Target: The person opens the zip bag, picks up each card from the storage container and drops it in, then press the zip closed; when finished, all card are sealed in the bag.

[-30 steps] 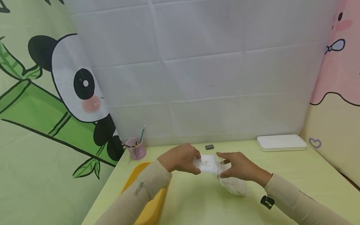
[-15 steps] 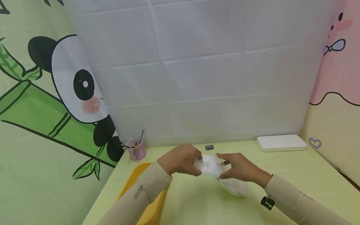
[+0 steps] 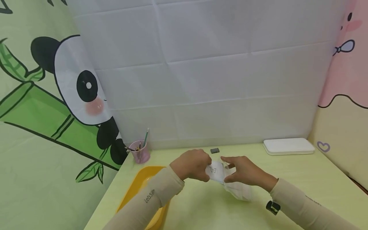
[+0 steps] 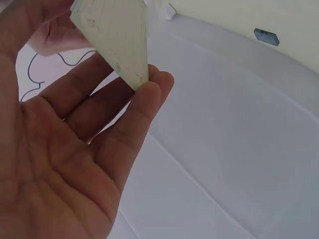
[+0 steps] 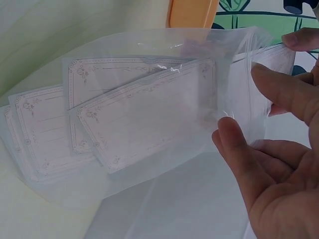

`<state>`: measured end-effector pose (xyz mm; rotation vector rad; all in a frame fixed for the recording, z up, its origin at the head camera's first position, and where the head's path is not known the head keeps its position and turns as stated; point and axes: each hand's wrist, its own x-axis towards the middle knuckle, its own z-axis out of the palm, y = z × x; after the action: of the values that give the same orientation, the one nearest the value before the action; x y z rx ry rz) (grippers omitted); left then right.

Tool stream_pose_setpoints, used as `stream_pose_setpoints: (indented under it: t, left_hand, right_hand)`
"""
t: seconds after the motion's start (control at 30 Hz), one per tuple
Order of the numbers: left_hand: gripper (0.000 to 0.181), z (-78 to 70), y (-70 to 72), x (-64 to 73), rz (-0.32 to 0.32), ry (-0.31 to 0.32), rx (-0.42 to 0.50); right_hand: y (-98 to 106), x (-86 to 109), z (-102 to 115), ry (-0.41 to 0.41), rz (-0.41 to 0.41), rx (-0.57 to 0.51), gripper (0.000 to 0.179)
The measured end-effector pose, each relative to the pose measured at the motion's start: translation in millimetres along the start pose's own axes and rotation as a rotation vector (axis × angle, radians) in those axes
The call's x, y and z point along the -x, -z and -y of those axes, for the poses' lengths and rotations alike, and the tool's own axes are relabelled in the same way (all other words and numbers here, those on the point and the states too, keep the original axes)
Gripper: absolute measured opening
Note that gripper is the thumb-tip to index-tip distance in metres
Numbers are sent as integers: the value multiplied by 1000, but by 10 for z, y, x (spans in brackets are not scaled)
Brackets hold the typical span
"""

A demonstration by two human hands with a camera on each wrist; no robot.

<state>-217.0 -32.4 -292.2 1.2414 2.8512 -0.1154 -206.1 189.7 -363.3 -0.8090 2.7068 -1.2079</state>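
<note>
My left hand (image 3: pixel 192 164) pinches a small stack of white cards (image 3: pixel 215 171) with a printed drawing on top. In the left wrist view, the edges of the stack (image 4: pixel 117 45) show between thumb and fingers. My right hand (image 3: pixel 248 171) holds the mouth of a clear plastic bag (image 3: pixel 240 191), with thumb and fingers spread around it. The front end of the stack reaches into that mouth. Inside the bag, in the right wrist view, lie several cards (image 5: pixel 149 117) with ornate borders and ruled lines. The bag's filled end hangs low toward the table.
A yellow tray (image 3: pixel 135 185) stands at the left, partly behind the left sleeve. At the back are a pink cup (image 3: pixel 140 156) of pencils, a small dark grey block (image 3: pixel 214 150) and a flat white box (image 3: pixel 288 147). A white cloth (image 3: pixel 201 80) hangs behind the table.
My left hand has moved right and slightly down, carrying the cards closer to my right hand, so less of the stack shows. My right hand and the bag have stayed nearly still.
</note>
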Motion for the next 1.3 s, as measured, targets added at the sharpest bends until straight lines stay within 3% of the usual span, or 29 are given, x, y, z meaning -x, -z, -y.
stream_pose_setpoints:
  t: [0.23, 0.4, 0.53, 0.67, 0.77, 0.9, 1.3]
  left_hand:
    - [18, -74, -107, -133, 9, -42, -3]
    - [19, -32, -243, -170, 5, -73, 93]
    - [31, 15, -343, -142, -27, -58, 189]
    - [40, 65, -406, -72, -96, -53, 201]
    - [37, 90, -422, -22, -121, -79, 177]
    - [30, 92, -442, 12, -100, -108, 107]
    - [35, -3, -583, -55, -95, -197, -95]
  right_hand:
    - [8, 2, 22, 16, 4, -15, 79]
    - [11, 24, 18, 20, 12, -11, 80]
    - [7, 36, 3, 20, 6, 2, 79]
    - [12, 30, -4, 25, 1, 12, 79]
    - [25, 22, -6, 22, -3, 12, 80]
    - [34, 13, 1, 11, -8, 11, 80]
    - [7, 9, 1, 8, -11, -15, 79]
